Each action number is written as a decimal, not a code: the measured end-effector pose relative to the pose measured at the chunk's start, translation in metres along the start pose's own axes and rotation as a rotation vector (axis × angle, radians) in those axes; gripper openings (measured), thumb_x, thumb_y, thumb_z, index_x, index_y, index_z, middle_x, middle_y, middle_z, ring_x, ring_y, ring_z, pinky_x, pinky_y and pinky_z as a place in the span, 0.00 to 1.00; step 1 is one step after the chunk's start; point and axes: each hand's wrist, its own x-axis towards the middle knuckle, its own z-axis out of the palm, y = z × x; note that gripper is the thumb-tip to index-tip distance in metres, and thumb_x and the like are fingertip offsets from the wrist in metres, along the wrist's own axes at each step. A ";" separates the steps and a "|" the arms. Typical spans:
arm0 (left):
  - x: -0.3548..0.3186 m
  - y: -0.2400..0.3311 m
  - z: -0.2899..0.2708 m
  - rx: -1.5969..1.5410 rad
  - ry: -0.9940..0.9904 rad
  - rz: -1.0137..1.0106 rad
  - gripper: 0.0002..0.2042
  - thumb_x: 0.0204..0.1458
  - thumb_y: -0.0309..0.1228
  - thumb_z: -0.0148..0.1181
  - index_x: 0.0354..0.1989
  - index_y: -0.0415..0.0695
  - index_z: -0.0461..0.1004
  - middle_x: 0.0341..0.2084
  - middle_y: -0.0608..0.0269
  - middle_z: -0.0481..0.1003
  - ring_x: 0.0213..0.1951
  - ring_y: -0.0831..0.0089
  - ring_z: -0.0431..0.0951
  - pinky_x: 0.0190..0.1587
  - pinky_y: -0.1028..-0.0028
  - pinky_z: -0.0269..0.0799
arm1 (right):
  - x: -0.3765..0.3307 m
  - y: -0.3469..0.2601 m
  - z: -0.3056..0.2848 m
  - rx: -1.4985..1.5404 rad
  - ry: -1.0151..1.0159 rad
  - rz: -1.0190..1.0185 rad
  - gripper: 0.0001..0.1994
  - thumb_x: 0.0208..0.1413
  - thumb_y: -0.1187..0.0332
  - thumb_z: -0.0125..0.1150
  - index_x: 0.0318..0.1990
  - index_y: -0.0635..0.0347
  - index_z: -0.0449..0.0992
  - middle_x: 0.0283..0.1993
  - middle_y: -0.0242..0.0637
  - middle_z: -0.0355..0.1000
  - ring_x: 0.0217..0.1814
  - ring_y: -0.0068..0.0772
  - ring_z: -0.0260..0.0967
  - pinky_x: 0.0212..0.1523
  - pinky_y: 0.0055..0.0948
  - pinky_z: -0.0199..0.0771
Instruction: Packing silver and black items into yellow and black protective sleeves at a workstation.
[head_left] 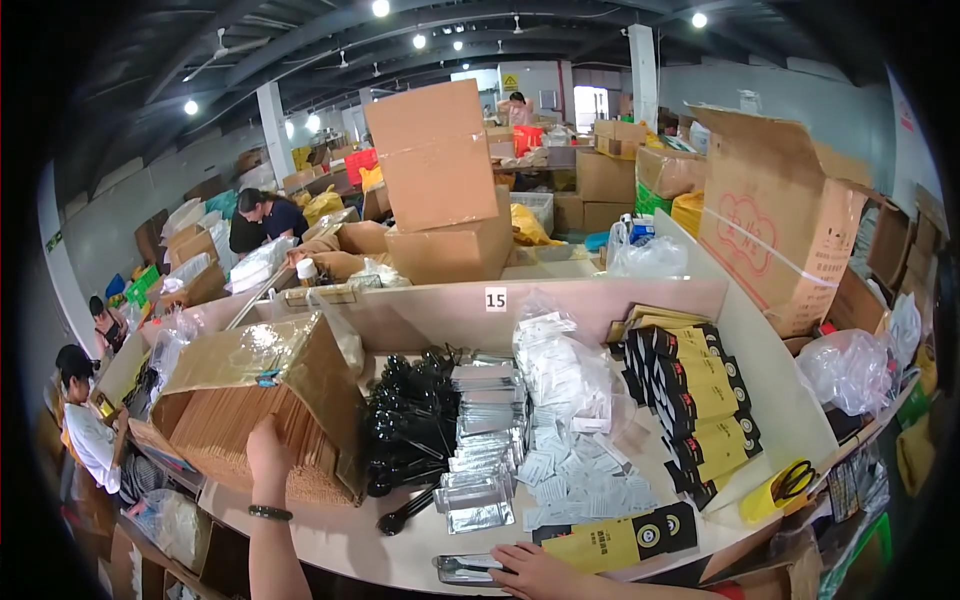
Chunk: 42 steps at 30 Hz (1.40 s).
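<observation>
My left hand (268, 460), with a dark bangle on its wrist, reaches to a tight stack of thin wooden sticks (215, 440) in an open carton (325, 385) lying on its side. Its fingertips are hidden against the sticks. Near the table's front edge my right hand (535, 574) lies with fingers stretched out, over the end of a clear-and-silver packet (462, 569) and beside a yellow and black paper sleeve (610, 543). Between the hands lie black plastic spoons (408, 420) and silver foil packets (478, 502). Small white packets (590, 480) are scattered to their right.
Stacks of yellow and black sleeves (705, 390) stand at the right. Scissors (795, 480) sit in a yellow holder (765, 500) by the right edge. A low partition (440, 315) bounds the table's back. Large cartons (435, 160) rise beyond; other people work further off.
</observation>
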 end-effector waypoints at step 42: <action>-0.215 0.200 -0.011 -0.903 -0.920 -0.053 0.38 0.45 0.33 0.72 0.66 0.41 0.60 0.52 0.48 0.69 0.51 0.59 0.74 0.58 0.61 0.68 | 0.008 -0.008 -0.043 0.099 0.061 0.253 0.28 0.38 0.69 0.70 0.52 0.56 0.72 0.53 0.52 0.65 0.58 0.57 0.64 0.58 0.50 0.65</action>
